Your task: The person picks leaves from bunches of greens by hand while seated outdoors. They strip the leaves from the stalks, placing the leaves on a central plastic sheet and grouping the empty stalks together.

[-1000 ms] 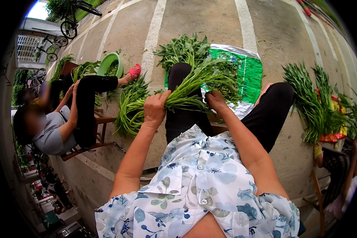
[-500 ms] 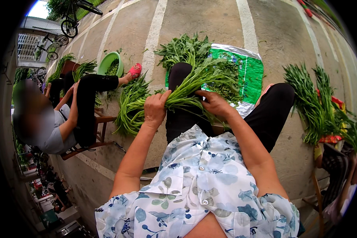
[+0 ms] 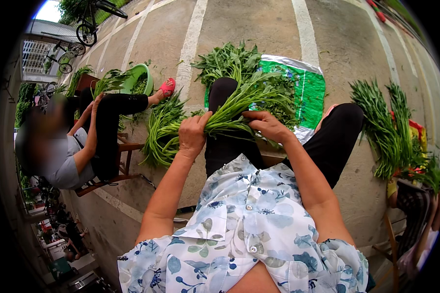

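Greens bunch held across the left knee, both hands at it

Far left of the left fingers, a co-worker [image 3: 71, 161] in a grey top is seated on a chair [image 3: 125, 158]; a sprig [image 3: 110, 80] is held there. Beyond it, a green basin [image 3: 128, 86] is tilted, with leaves inside. Nearer the left fingers, a red sandal [image 3: 167, 88] is worn on the co-worker's foot.

Just left of the left fingers, a stem pile [image 3: 157, 129] is spread on the ground; where held stems end and pile begins cannot be told. By the left hand [image 3: 193, 132] the bunch [image 3: 227, 117] is gripped, fingers closed round the stems. It is stretched rightward from those fingers, over the black-trousered left knee [image 3: 223, 88], leaves toward the sheet. Beyond the knee, a leaf heap [image 3: 228, 61] is seen.

The right hand [image 3: 270, 128] is placed at the bunch's near side, fingers bent, tips against it; whether a stem is pinched cannot be told. Beyond the right fingers, a green sheet [image 3: 314, 90] is laid out, strewn with loose leaves [image 3: 281, 102].

Well right of the right fingers, long greens [image 3: 379, 132] are laid in bundles. At the far edge, another person [image 3: 411, 210] is partly seen.
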{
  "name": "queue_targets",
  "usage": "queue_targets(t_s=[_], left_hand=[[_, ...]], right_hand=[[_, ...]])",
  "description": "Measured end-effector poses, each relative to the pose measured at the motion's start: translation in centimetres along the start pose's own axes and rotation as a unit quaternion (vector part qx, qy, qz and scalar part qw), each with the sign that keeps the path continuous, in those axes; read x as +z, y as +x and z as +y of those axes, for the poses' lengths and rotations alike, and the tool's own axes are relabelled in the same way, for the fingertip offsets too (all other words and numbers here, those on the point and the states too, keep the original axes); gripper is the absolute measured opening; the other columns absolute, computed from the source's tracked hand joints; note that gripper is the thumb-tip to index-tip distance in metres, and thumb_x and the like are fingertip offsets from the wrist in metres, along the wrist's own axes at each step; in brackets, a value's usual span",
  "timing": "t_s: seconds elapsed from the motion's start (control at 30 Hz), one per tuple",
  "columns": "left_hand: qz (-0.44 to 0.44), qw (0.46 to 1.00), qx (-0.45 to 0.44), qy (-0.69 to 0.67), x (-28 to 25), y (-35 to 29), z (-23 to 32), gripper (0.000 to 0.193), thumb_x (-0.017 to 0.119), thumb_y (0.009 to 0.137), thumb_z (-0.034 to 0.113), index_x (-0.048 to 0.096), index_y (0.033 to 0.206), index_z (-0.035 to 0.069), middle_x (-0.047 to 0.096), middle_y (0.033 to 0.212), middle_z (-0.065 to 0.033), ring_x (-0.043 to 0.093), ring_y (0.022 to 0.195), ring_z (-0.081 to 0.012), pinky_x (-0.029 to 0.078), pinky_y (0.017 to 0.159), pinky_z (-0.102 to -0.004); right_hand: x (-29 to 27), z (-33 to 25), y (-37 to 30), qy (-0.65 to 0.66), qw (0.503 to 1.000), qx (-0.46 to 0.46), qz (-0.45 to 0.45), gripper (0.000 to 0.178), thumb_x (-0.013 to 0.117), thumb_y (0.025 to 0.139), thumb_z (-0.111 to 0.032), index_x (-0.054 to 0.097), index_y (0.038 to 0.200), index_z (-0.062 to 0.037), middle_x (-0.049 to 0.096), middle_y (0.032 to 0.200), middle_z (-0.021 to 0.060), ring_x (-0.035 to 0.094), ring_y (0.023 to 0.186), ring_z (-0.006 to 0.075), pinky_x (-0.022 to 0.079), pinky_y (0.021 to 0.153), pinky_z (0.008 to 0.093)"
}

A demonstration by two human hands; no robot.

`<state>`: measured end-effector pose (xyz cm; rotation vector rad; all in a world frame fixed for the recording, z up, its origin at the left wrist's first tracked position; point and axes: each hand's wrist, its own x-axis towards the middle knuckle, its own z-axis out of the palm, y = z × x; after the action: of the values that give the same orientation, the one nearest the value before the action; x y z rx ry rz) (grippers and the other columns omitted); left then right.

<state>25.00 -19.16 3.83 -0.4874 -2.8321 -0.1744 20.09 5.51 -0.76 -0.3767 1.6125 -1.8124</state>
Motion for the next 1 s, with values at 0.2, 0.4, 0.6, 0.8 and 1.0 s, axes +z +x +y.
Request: queue_targets(t_s=[0.2, 0.4, 0.6, 0.8, 1.0], left_hand=[[-0.013, 1.0, -0.018, -0.011, 0.3, -0.4, -0.3, 0.057, 0.059, 0.057, -0.004, 0.056, 0.111, 0.015, 0.056, 0.079, -0.0084, 0.055, 0.074, -0.0298, 0.041, 0.066, -0.0381], [-0.008, 1.0, -0.012, -0.01, 0.3, -0.1, -0.1, 0.057, 0.059, 0.057, -0.004, 0.056, 0.111, 0.014, 0.056, 0.078, -0.0085, 0.055, 0.073, -0.0299, 0.041, 0.066, -0.0383], [0.005, 1.0, 0.01, 0.022, 0.3, -0.2, -0.2, 0.039, 0.052, 0.072, 0.003, 0.058, 0.109, 0.013, 0.054, 0.072, -0.0066, 0.053, 0.066, -0.0259, 0.041, 0.062, -0.0367], [0.003, 1.0, 0.003, 0.003, 0.4, 0.0, -0.2, 0.053, 0.057, 0.061, -0.002, 0.056, 0.112, 0.013, 0.053, 0.074, -0.0081, 0.053, 0.07, -0.0292, 0.04, 0.063, -0.0378], [-0.001, 1.0, -0.002, 0.01, 0.2, -0.3, -0.1, 0.039, 0.051, 0.072, 0.003, 0.058, 0.11, 0.012, 0.055, 0.074, -0.0075, 0.054, 0.069, -0.0261, 0.041, 0.064, -0.036]], right_hand=[[0.1, -1.4, -0.6, 0.072, 0.995, 0.067, 0.013, 0.042, 0.05, 0.081, -0.012, 0.051, 0.121, 0.0016, 0.058, 0.109, 0.0076, 0.051, 0.101, 0.0105, 0.039, 0.087, 0.023], [0.2, 1.4, 0.7, -0.022, 0.998, -0.018, 0.054, 0.038, 0.052, 0.081, -0.016, 0.055, 0.113, 0.0025, 0.063, 0.095, 0.0097, 0.058, 0.085, 0.0164, 0.045, 0.079, 0.0285], [3.0, 1.3, 1.3, -0.255, 0.944, -0.099, 0.185, 0.026, 0.047, 0.076, -0.008, 0.06, 0.097, 0.0023, 0.063, 0.085, 0.0207, 0.061, 0.078, 0.0307, 0.047, 0.072, 0.0333], [0.5, 6.1, 2.4, -0.109, 0.958, -0.035, 0.262, 0.023, 0.051, 0.079, -0.014, 0.06, 0.091, 0.0039, 0.063, 0.076, 0.016, 0.061, 0.069, 0.0259, 0.047, 0.063, 0.0341], [0.5, 1.1, 0.2, 0.064, 0.985, 0.141, 0.08, 0.032, 0.055, 0.086, -0.027, 0.061, 0.1, 0.0019, 0.057, 0.069, 0.0026, 0.052, 0.058, 0.0112, 0.042, 0.051, 0.026]])
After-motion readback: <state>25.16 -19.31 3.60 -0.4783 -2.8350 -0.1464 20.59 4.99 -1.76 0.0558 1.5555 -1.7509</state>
